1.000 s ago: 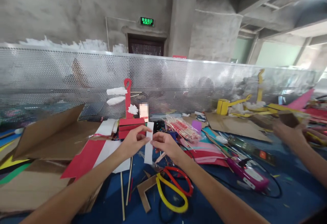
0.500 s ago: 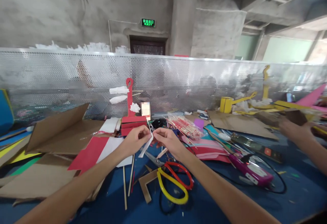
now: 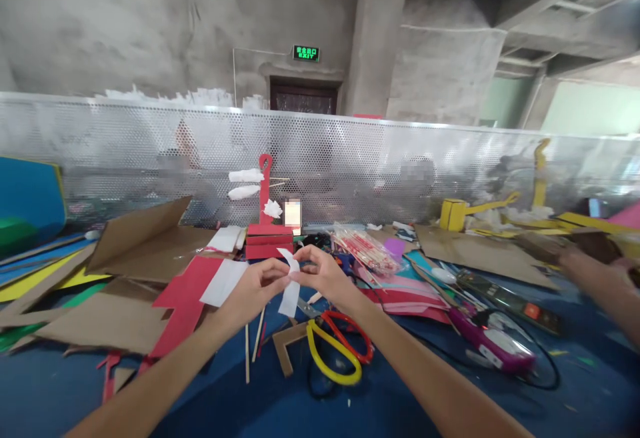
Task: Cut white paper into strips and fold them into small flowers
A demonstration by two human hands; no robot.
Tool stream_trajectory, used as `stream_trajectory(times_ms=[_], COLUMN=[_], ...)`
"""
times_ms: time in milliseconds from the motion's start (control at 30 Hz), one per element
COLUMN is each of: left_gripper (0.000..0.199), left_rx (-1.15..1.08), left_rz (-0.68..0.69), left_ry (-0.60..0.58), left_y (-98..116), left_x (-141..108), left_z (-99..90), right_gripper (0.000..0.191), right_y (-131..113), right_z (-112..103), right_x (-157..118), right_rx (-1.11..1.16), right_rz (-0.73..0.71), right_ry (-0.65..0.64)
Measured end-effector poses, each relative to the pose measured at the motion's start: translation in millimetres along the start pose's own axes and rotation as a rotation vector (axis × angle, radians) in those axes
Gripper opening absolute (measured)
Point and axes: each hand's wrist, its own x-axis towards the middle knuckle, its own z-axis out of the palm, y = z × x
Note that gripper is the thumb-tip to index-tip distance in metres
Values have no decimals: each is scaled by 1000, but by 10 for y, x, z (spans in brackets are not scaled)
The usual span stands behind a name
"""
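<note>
A narrow white paper strip (image 3: 289,301) is pinched between the fingertips of my left hand (image 3: 264,283) and my right hand (image 3: 325,277). Both hands meet at its middle; one end rises above the fingers and the other hangs below. Just behind them stands a red box-shaped base (image 3: 270,246) with a red upright (image 3: 265,191), hooked at the top, that carries white tufts on sticks. Below my hands lie scissors (image 3: 334,375) with one yellow and one red handle. Beside the scissors is an L-shaped cardboard piece (image 3: 284,351).
Cardboard (image 3: 135,251) and red paper (image 3: 187,295) lie to the left. A bag of red-and-white sticks (image 3: 367,250) sits behind my right hand. Farther right are a purple device (image 3: 493,341) with a black cord and another person's hand (image 3: 585,268). A perforated metal panel (image 3: 345,165) runs along the back.
The strip has turned from edge-on to broader side showing, its top end now curling above my fingers. The view has swung slightly left. Both hands still pinch the strip.
</note>
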Motion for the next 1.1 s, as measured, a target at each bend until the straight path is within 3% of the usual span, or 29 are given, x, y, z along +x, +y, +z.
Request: stream_trajectory(times_ms=[133,300,800,967,1100], left_gripper=[21,22,17,16,15], left_rx=[10,-2,-18,-16,37], left_rz=[2,8,-27,2,11], left_ry=[10,-31,-71,-47,-26], left_y=[35,11,-24,-49,-96], left_x=[-59,-86,-83,-78,-65], left_z=[-23,-22,-45,-60,-73], right_gripper=[41,35,26,18,23], right_y=[7,-5,-14,-98,-138], right_z=[22,-7,25,52,77], right_x=[-20,-46,-42,-55,-79], right_rx=[36,-51,-108,-192,-233], right_rz=[28,142,100,9,132], right_ry=[-17,-104,-94,-103,-112])
